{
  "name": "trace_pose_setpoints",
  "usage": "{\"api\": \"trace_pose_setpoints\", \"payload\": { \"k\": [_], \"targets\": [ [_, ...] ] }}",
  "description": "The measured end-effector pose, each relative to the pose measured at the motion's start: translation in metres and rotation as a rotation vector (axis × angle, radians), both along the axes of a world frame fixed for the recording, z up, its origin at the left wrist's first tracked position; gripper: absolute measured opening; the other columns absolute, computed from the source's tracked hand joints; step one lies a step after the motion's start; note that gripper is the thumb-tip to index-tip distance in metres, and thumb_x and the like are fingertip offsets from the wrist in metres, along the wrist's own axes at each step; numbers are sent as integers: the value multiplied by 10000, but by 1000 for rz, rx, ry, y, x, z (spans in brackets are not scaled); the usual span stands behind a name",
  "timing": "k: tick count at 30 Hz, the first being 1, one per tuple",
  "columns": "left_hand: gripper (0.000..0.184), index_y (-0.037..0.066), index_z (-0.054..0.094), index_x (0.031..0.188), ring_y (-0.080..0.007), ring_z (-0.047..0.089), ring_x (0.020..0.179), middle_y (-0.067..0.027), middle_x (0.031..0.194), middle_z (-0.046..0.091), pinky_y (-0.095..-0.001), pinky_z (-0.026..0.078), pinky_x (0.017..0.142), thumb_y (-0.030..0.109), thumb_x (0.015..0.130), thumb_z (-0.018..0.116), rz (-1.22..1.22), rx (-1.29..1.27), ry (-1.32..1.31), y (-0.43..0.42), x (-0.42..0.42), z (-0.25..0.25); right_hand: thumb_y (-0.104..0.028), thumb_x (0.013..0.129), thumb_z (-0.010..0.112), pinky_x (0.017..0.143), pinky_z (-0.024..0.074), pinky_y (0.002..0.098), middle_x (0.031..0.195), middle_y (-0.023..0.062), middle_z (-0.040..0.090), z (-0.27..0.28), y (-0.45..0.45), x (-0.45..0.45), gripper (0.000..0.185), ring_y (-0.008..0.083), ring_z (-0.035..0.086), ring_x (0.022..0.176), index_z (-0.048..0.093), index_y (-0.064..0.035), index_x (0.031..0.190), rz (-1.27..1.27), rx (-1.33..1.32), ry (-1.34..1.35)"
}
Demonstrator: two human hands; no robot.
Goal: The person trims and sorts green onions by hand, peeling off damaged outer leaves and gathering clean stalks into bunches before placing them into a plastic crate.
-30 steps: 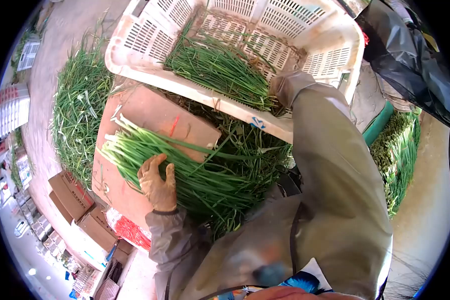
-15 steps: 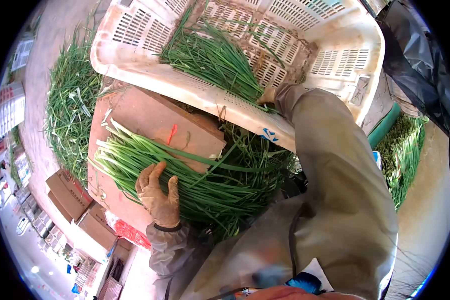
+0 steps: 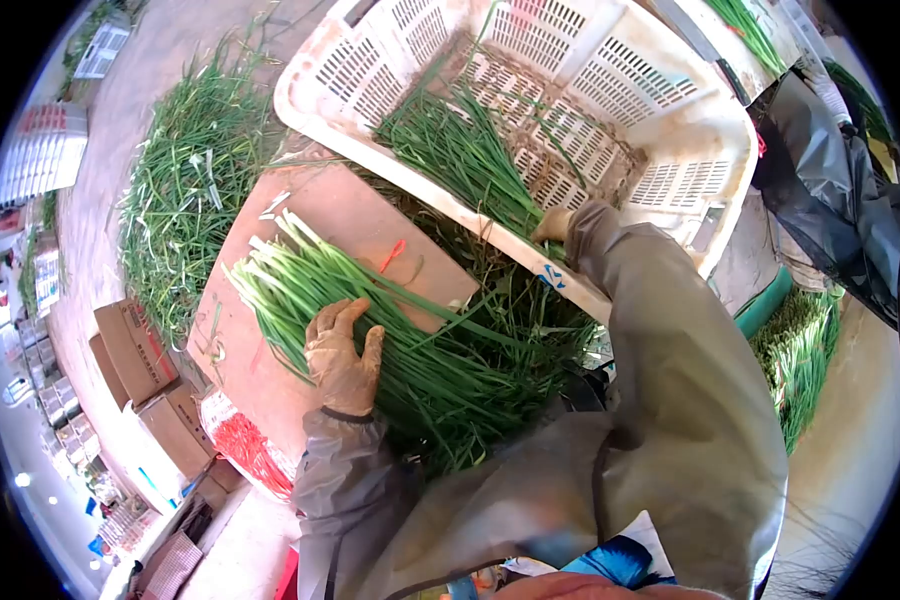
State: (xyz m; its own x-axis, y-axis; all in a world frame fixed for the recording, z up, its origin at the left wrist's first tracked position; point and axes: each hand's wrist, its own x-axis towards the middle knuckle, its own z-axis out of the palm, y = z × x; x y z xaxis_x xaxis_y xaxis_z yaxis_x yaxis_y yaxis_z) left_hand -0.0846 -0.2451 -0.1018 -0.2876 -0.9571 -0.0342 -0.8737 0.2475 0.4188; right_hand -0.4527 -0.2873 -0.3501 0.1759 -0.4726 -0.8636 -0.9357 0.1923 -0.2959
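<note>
A loose bunch of long green garlic chives (image 3: 420, 360) lies across a pinkish-brown board (image 3: 330, 215), white stem ends toward the far left. My left hand (image 3: 342, 352), in a tan glove, rests open on top of it, thumb and fingers apart. To the upper right stands a dirty white plastic crate (image 3: 660, 75) with slotted walls. My right hand (image 3: 552, 226) reaches over its near rim and is closed around one end of another bunch of chives (image 3: 460, 150) lying inside. My right fingertips are mostly hidden by the sleeve and stalks.
A heap of chive scraps (image 3: 195, 180) covers the floor at left. Cardboard boxes (image 3: 135, 355) and red ties (image 3: 250, 450) sit at lower left. More chives (image 3: 800, 350) stand at right, near black plastic sheeting (image 3: 820, 140). A small red tie (image 3: 392, 255) lies on the board.
The view has shifted, so the crate and board appear farther right. Both hands keep nearly the same places, the left on the board's chives, the right in the crate.
</note>
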Motion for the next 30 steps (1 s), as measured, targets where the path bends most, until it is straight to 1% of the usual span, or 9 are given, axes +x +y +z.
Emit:
{"api": "trace_pose_setpoints", "payload": {
  "k": [1, 4, 7, 11, 12, 14, 17, 23, 30],
  "targets": [
    [350, 93, 588, 1036, -308, 495, 994, -113, 1045, 562, -395, 382, 867, 134, 697, 666, 5, -10, 5, 0, 1, 2, -309, 770, 597, 702, 458, 318, 884, 171, 628, 3, -5, -10, 318, 250, 603, 761, 638, -19, 894, 360, -271, -251],
    [312, 100, 598, 1015, -311, 508, 979, -115, 1044, 563, -394, 389, 867, 119, 709, 653, -2, -55, 89, 4, 6, 1, -250, 761, 602, 701, 454, 306, 823, 112, 638, 109, -18, -52, 235, 205, 587, 761, 649, -53, 880, -360, -268, -524],
    [283, 98, 609, 994, -311, 495, 1015, -110, 1070, 561, -397, 382, 887, 99, 713, 644, -4, -162, 172, 9, 11, 1, -224, 734, 635, 673, 445, 286, 778, 61, 623, 174, -30, -76, 224, 185, 561, 725, 642, -35, 855, -473, -313, -80],
    [276, 111, 626, 996, -300, 459, 1084, -90, 1146, 534, -406, 343, 943, 70, 723, 632, 8, -446, 174, 16, 13, 29, -244, 714, 657, 640, 437, 288, 759, 62, 606, 282, 22, -66, 269, 179, 539, 677, 638, -16, 854, -849, -541, -632],
    [276, 111, 626, 996, -300, 459, 1084, -90, 1146, 534, -406, 343, 943, 70, 723, 632, 5, -458, 176, 23, 15, 32, -245, 708, 666, 622, 432, 282, 753, 59, 604, 318, 32, -47, 272, 172, 533, 665, 639, -18, 856, -849, -531, -313],
    [263, 105, 625, 1004, -289, 453, 1095, -81, 1156, 526, -402, 336, 948, 72, 743, 618, -25, -461, 344, 31, 19, 34, -210, 704, 682, 588, 428, 270, 739, 49, 602, 253, 45, -102, 246, 153, 530, 649, 646, -27, 864, -1033, -482, -516],
    [232, 88, 622, 1006, -273, 455, 1084, -88, 1117, 534, -385, 337, 945, 94, 774, 605, -57, -413, 464, 56, 17, 53, -167, 719, 685, 584, 451, 262, 720, 55, 625, 292, 92, -91, 199, 154, 569, 629, 652, -19, 849, -1209, -471, -796],
    [281, 83, 592, 1051, -270, 485, 1054, -109, 1103, 551, -369, 353, 926, 169, 786, 628, -343, -291, 543, 110, 4, 137, -135, 739, 637, 611, 471, 285, 739, 100, 616, 351, 197, -54, 206, 179, 584, 647, 591, 14, 874, -1016, -462, -1181],
    [709, 121, 450, 1263, -344, 390, 1179, -151, 1260, 434, -436, 314, 995, 492, 686, 628, -940, -592, 169, 180, -61, 282, -46, 682, 684, 671, 482, 268, 815, 63, 625, 411, 284, 27, 305, 144, 594, 745, 588, -3, 967, -664, -238, -996]
  ]
}}
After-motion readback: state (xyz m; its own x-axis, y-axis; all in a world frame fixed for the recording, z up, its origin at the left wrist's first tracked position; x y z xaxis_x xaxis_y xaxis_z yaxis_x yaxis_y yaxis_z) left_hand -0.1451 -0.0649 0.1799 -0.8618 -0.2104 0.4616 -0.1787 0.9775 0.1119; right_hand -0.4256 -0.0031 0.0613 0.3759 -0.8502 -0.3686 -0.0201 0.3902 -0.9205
